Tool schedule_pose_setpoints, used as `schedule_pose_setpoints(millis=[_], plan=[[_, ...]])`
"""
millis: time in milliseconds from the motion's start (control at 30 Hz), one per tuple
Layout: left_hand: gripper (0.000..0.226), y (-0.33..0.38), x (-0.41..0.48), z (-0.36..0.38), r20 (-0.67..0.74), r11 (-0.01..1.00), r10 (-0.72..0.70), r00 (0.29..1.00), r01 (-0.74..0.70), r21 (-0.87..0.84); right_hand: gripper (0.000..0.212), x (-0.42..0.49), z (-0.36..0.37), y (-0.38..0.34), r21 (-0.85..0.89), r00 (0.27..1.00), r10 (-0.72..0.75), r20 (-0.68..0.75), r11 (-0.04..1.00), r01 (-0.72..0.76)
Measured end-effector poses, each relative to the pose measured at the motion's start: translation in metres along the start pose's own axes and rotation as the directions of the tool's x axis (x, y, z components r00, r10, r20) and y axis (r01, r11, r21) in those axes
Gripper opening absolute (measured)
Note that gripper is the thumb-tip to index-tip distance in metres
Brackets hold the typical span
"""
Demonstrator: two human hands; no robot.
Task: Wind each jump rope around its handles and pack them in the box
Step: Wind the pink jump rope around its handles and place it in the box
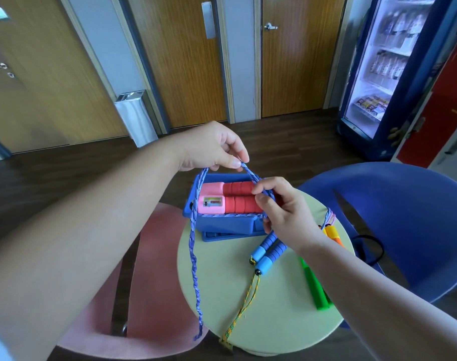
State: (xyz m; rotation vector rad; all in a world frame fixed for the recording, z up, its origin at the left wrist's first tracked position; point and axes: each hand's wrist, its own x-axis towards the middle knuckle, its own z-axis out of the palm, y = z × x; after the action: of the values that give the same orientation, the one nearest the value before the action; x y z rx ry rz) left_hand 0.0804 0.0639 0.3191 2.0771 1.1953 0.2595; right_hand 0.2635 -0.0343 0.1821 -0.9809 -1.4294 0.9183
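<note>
We see the pair of pink-and-red foam-grip handles (230, 201) lying side by side in the open blue plastic box (222, 226). Their blue-and-white braided rope (193, 256) trails off the round pale-green table (248, 295). Our left hand (209, 147) pinches a rope loop above the box, and our right hand (284, 209) pinches the rope over the red grips. A blue-handled jump rope (269, 248) and bright green plastic handles (316, 290) lie nearby.

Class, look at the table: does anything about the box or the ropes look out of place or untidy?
Yes. The pink-and-red handles lie in the blue box, yet the blue rope is unwound: the left hand and right hand pinch it above the box, and it trails off the table edge.
</note>
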Motion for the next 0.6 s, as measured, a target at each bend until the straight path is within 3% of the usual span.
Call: schedule_pose_setpoints(millis=[133,233,367,533,600], plan=[[0.006,-0.001,0.007,-0.004,-0.039,0.988,0.032,0.999,-0.025,0.149,0.022,0.004,-0.005,0.007,-0.056,1.000,0.025,-0.012,0.998,-0.025],[0.021,-0.009,0.011,-0.010,-0.051,0.979,-0.013,0.999,0.023,0.204,0.021,0.004,-0.010,0.010,-0.068,0.999,0.049,-0.007,0.996,-0.049],[0.009,-0.023,0.016,-0.012,-0.010,0.998,-0.006,1.000,0.006,-0.067,0.028,0.000,-0.013,0.002,0.008,0.997,0.071,0.015,0.997,-0.071],[0.014,-0.061,0.022,-0.004,-0.146,0.955,-0.018,0.989,-0.026,-0.296,0.015,-0.003,-0.019,-0.011,0.189,0.991,0.136,0.018,0.972,-0.137],[0.016,-0.085,0.019,0.016,-0.181,0.887,-0.080,0.980,-0.012,-0.462,0.012,-0.001,-0.021,-0.015,0.275,0.989,0.148,-0.001,0.951,-0.142]])
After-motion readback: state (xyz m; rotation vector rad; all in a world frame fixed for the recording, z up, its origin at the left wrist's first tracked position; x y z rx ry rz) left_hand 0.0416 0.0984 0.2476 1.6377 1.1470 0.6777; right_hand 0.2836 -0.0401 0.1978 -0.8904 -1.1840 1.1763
